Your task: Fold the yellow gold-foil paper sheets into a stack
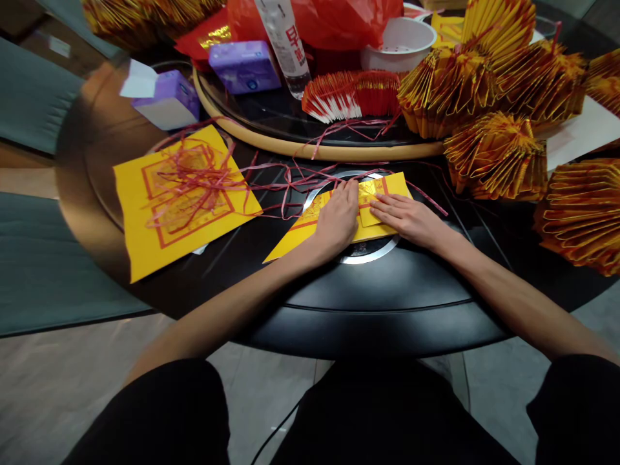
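Observation:
A yellow sheet of joss paper [295, 237] with red print lies before me on the black table, partly folded over itself at the right. My left hand [339, 213] presses flat near its middle, fingers together and pointing away from me. On the folded part rests my right hand [407, 216], its fingers stretched out to the left. Part of the paper is hidden under both hands. To the left lies a stack of yellow printed paper [135, 239], with a tangle of pink-red plastic string [198, 177] on top.
Pleated gold-and-red paper bundles [494, 155] crowd the right. On the raised turntable [310, 152] are a water bottle [290, 55], a purple tissue pack [245, 66], a white bowl [404, 42] and red fanned paper [372, 93]. Another tissue pack [169, 100] sits at the left.

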Available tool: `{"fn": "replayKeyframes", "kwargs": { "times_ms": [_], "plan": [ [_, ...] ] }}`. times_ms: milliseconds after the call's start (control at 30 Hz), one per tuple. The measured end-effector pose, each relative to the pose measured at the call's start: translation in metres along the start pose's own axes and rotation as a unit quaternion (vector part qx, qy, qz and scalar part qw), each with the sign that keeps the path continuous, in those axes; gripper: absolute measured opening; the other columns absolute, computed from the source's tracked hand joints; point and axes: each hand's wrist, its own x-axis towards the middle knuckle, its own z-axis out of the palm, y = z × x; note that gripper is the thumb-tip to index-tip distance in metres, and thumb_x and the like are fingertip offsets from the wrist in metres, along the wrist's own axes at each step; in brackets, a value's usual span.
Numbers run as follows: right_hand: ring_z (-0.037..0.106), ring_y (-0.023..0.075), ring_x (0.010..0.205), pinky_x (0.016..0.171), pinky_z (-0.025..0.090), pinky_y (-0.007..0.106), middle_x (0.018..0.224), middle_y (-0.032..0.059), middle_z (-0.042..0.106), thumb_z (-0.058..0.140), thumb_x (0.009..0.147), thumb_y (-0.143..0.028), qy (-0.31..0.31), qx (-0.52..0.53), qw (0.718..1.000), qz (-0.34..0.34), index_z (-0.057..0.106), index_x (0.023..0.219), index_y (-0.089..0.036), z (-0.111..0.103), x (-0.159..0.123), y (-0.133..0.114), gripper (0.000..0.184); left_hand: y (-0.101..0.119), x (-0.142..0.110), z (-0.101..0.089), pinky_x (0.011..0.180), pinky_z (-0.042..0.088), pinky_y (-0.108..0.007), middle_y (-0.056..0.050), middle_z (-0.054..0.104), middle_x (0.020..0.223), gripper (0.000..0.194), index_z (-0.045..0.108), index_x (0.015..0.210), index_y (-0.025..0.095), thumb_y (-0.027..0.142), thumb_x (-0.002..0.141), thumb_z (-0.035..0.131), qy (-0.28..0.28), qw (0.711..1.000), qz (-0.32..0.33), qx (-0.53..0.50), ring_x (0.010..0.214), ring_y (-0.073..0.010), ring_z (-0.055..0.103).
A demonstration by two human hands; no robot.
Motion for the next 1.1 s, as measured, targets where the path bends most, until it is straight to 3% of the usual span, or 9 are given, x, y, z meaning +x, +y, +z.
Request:
{"fn": "replayKeyframes", "kwargs": {
  "times_ms": [100, 267, 533, 733, 1100],
  "plan": [
    [0.05, 0.0262, 0.15, 0.123, 0.046, 0.054, 0.155, 0.0118, 0.059, 0.043, 0.107, -0.011, 0.004, -0.004, 1.0, -0.015, 0.061, 0.147, -0.017, 0.0, -0.001, -0.004, 0.044, -0.009, 0.0, 0.004, 0.129, 0.035, -0.049, -0.019, 0.039, 0.169, 0.071, 0.042, 0.158, 0.009, 0.001, 0.087, 0.037, 0.009, 1.0, 0.009, -0.022, 0.16, -0.0288, 0.033],
    [0.047, 0.0241, 0.152, 0.124, 0.044, 0.054, 0.155, 0.0081, 0.058, 0.046, 0.107, -0.009, 0.003, 0.029, 0.999, -0.026, 0.059, 0.149, -0.023, 0.002, -0.003, -0.009, 0.047, -0.012, 0.002, 0.01, 0.129, 0.033, -0.054, -0.011, 0.038, 0.171, 0.06, 0.047, 0.155, 0.021, 0.012, 0.097, 0.04, 0.048, 0.997, 0.012, -0.054, 0.164, -0.0283, 0.024],
    [0.043, 0.023, 0.155, 0.127, 0.041, 0.052, 0.155, 0.0097, 0.059, 0.044, 0.109, -0.013, -0.031, 0.066, 0.997, -0.038, 0.059, 0.15, -0.021, 0.001, -0.003, -0.005, 0.045, -0.006, -0.002, 0.01, 0.131, 0.029, -0.052, -0.019, 0.043, 0.167, 0.059, 0.048, 0.155, 0.011, 0.018, 0.096, 0.042, 0.016, 0.998, 0.033, -0.05, 0.162, -0.0304, 0.029],
    [0.039, 0.0211, 0.156, 0.129, 0.038, 0.053, 0.158, 0.006, 0.057, 0.043, 0.11, -0.014, -0.043, 0.08, 0.995, -0.035, 0.055, 0.153, -0.026, 0.001, -0.004, -0.004, 0.047, -0.004, -0.002, 0.012, 0.132, 0.025, -0.056, -0.018, 0.042, 0.168, 0.06, 0.043, 0.159, 0.013, 0.028, 0.102, 0.041, 0.029, 0.997, 0.037, -0.061, 0.162, -0.0313, 0.028],
    [0.036, 0.0215, 0.158, 0.129, 0.037, 0.052, 0.158, 0.0099, 0.056, 0.035, 0.112, -0.016, -0.059, 0.036, 0.996, -0.055, 0.055, 0.152, -0.019, -0.002, -0.002, -0.009, 0.044, -0.011, -0.002, 0.017, 0.133, 0.022, -0.053, -0.016, 0.037, 0.171, 0.065, 0.041, 0.161, 0.013, 0.024, 0.097, 0.045, 0.021, 0.997, 0.046, -0.06, 0.163, -0.0301, 0.025]
  ]
}}
